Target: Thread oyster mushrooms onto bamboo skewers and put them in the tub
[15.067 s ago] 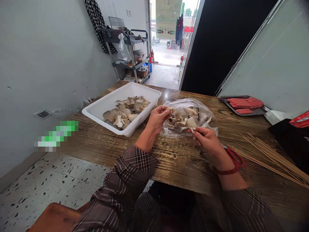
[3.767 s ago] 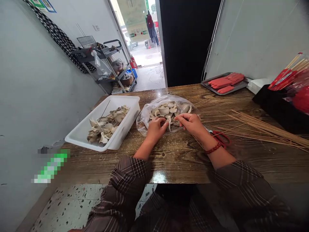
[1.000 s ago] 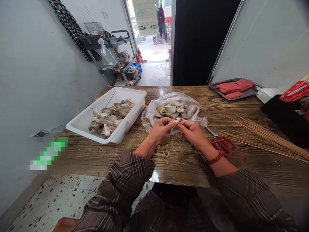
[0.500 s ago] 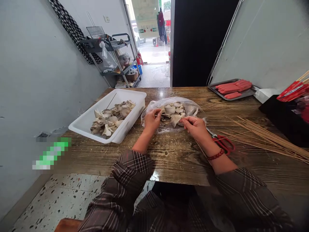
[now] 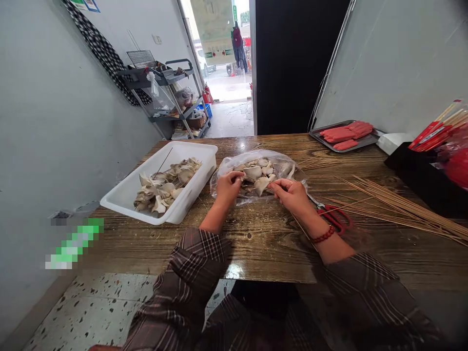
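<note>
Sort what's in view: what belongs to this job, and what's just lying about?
Likely in the job:
right hand, pinching a mushroom
left hand, at the clear bag
white tub
perhaps the loose sticks

Apparently lying about:
scissors
dark tray
black box
cart

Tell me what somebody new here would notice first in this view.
Probably the right hand pinching a pale mushroom piece over the clear plastic bag mid-table, with the left hand over the bag's left part. Just left of the bag, the big white tub holding more mushrooms stands out. For color, red-handled scissors lie right of the hands, and reddish bundles sit on a dark tray at the back right.
</note>
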The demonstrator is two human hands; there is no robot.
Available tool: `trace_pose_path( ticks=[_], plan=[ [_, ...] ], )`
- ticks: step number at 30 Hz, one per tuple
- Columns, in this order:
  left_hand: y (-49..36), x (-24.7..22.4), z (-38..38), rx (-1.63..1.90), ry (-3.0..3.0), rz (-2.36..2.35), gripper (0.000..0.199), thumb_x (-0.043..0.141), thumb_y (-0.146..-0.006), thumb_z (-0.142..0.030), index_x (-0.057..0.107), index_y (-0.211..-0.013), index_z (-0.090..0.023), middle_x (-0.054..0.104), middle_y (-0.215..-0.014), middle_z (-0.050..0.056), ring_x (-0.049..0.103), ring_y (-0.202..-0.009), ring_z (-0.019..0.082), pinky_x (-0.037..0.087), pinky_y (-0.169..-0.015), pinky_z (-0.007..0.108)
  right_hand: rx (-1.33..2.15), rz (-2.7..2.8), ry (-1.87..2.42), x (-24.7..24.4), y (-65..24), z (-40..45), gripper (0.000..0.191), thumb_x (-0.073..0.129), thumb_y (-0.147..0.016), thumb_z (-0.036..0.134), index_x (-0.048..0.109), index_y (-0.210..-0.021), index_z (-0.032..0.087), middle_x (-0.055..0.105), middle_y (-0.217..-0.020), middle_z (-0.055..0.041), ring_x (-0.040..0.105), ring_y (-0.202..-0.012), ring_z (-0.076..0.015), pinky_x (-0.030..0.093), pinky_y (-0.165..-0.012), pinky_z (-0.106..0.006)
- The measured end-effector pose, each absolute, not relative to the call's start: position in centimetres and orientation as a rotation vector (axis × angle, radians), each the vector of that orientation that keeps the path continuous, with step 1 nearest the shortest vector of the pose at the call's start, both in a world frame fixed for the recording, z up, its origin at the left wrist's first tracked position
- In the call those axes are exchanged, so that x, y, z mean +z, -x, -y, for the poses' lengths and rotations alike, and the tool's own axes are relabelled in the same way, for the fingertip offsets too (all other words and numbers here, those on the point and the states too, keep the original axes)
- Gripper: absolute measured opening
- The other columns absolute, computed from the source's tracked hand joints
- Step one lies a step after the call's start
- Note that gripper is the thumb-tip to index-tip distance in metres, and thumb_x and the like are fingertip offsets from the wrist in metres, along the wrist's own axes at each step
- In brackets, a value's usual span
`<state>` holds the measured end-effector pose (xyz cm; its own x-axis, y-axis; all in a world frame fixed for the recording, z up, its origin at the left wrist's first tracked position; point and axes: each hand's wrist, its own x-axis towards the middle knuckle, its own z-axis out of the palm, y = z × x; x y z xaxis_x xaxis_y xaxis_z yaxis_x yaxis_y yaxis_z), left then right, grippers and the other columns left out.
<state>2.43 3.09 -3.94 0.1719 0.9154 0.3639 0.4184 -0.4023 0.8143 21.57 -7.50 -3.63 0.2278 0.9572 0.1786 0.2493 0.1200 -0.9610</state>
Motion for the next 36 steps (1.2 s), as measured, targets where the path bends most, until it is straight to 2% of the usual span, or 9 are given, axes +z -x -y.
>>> trace_pose_path(
  ticks=[3, 6, 12, 16, 21, 26, 36],
  plan=[
    [-1.5, -3.5, -2.2, 1.202, -1.645, -1.178, 0.028, 0.056, -0.067, -0.014, 0.076, -0.085, -0.017, 0.064, -0.066, 0.0, 0.049, -0.057, 0.012, 0.041, -0.062, 0.025, 0.796, 1.269, 1.36, -3.6, -21.5, 7.6, 0.04, 0.061, -0.079, 0.054, 0.07, -0.074, 0.015, 0.058, -0.054, 0.0, 0.042, -0.044, -0.0101, 0.031, -0.045, -0.024],
    [-1.0, -3.1, -1.4, 1.234, -1.572, -1.086, 0.028, 0.059, -0.065, -0.015, 0.074, -0.088, -0.015, 0.065, -0.072, 0.0, 0.052, -0.062, 0.01, 0.039, -0.061, 0.022, 0.8, 1.296, 1.358, -3.7, -21.5, 7.6, 0.04, 0.061, -0.08, 0.054, 0.07, -0.074, 0.015, 0.058, -0.055, 0.0002, 0.042, -0.045, -0.0102, 0.031, -0.045, -0.024],
    [-1.3, -2.8, -0.9, 1.277, -1.604, -1.098, 0.017, 0.07, -0.068, -0.027, 0.067, -0.08, -0.016, 0.058, -0.064, -0.003, 0.05, -0.057, 0.008, 0.039, -0.057, 0.021, 0.826, 1.326, 1.356, -3.6, -21.2, 7.9, 0.038, 0.061, -0.081, 0.052, 0.07, -0.075, 0.015, 0.058, -0.055, 0.0007, 0.042, -0.044, -0.0098, 0.03, -0.045, -0.024],
    [-1.7, -2.6, -0.5, 1.264, -1.354, -1.03, 0.026, 0.072, -0.071, -0.036, 0.058, -0.08, -0.016, 0.062, -0.064, -0.002, 0.056, -0.053, 0.009, 0.043, -0.054, 0.022, 0.879, 1.341, 1.331, -3.2, -20.6, 8.2, 0.038, 0.061, -0.08, 0.051, 0.071, -0.076, 0.015, 0.058, -0.054, 0.0005, 0.042, -0.043, -0.0096, 0.03, -0.043, -0.023],
    [-2.0, -2.0, 0.3, 1.142, -1.073, -0.904, 0.035, 0.079, -0.065, -0.035, 0.054, -0.082, -0.015, 0.07, -0.072, 0.003, 0.063, -0.058, 0.01, 0.048, -0.058, 0.022, 0.902, 1.421, 1.299, -3.0, -19.9, 8.7, 0.035, 0.06, -0.082, 0.049, 0.071, -0.079, 0.016, 0.058, -0.054, 0.0005, 0.043, -0.043, -0.0095, 0.032, -0.043, -0.023],
    [-2.4, -1.7, 0.9, 1.09, -1.082, -0.841, 0.037, 0.082, -0.064, -0.032, 0.057, -0.086, -0.015, 0.073, -0.08, 0.005, 0.066, -0.064, 0.01, 0.05, -0.062, 0.021, 0.901, 1.478, 1.296, -3.1, -19.4, 8.8, 0.035, 0.058, -0.084, 0.049, 0.07, -0.078, 0.016, 0.058, -0.054, 0.0005, 0.044, -0.044, -0.0094, 0.031, -0.042, -0.022],
    [-2.9, -1.6, 1.5, 1.114, -1.206, -0.784, 0.033, 0.082, -0.064, -0.033, 0.061, -0.084, -0.016, 0.074, -0.077, 0.004, 0.068, -0.067, 0.013, 0.053, -0.067, 0.025, 0.877, 1.455, 1.342, -2.7, -19.7, 8.9, 0.034, 0.06, -0.082, 0.048, 0.072, -0.08, 0.016, 0.058, -0.054, 0.0002, 0.044, -0.045, -0.01, 0.033, -0.044, -0.023]
  ],
)
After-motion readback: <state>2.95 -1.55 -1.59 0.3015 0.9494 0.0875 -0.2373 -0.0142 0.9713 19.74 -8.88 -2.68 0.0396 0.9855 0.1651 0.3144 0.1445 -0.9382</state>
